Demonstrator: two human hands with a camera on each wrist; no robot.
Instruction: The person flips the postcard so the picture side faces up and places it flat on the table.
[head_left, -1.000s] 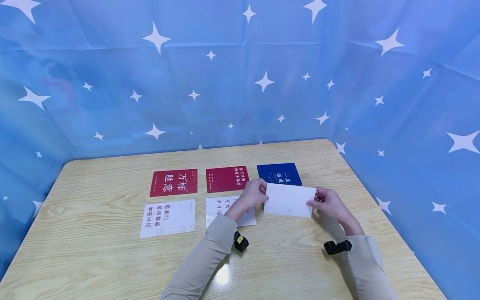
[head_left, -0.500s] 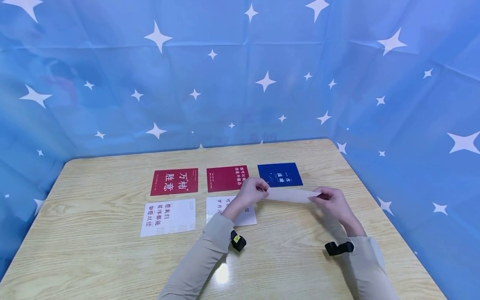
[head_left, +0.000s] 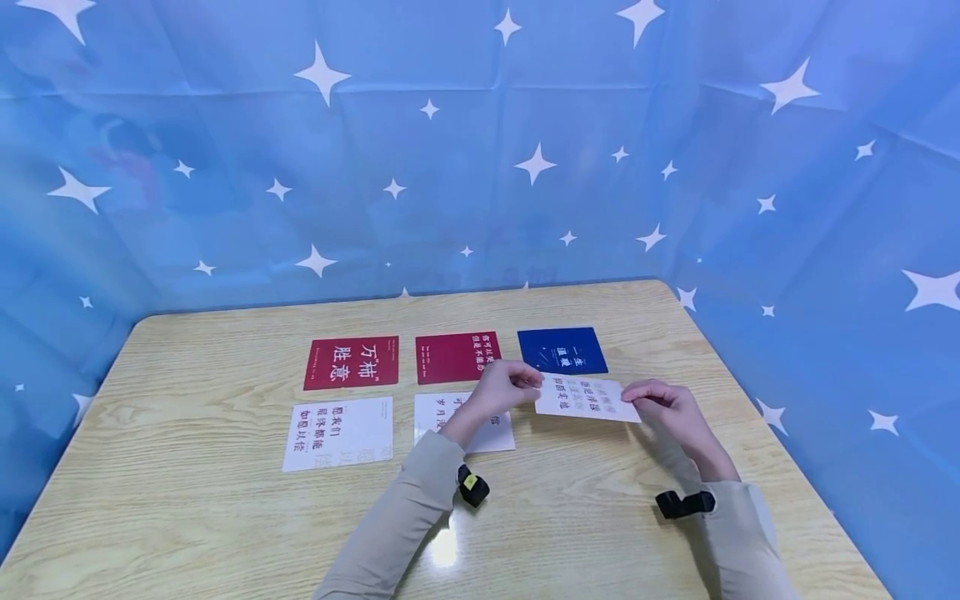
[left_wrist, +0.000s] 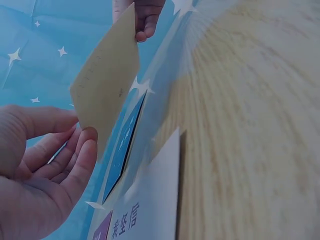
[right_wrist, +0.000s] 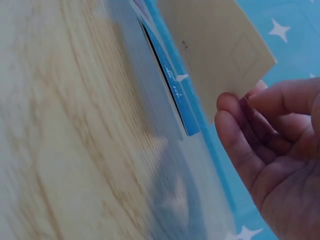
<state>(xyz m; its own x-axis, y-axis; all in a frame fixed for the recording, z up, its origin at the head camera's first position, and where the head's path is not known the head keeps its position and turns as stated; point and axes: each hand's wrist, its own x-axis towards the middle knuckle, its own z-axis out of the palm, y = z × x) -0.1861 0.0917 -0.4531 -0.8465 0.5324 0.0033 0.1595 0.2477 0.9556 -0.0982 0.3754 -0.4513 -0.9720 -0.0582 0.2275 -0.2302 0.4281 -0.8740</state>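
Observation:
A white postcard [head_left: 581,397] with dark and grey printed characters is held above the table by both hands. My left hand [head_left: 504,392] pinches its left end between thumb and fingers. At the opposite end, my right hand [head_left: 672,417] pinches the corner. Both wrist views show the card's underside, and a stamp box outline [right_wrist: 245,55] appears on it in the right wrist view. Just behind the held card lies a blue card [head_left: 562,350]. A white card [head_left: 491,433] on the table is partly covered by my left hand and forearm.
Two red cards, one at the left [head_left: 352,363] and one in the middle [head_left: 456,357], lie in the back row. Another white card [head_left: 337,433] lies at front left. The wooden table [head_left: 187,517] meets a blue star-patterned curtain [head_left: 420,150] behind.
The held card has turned over: its blank side faced up, then it stood nearly edge-on, and now its printed side shows. Both hands stay at its ends.

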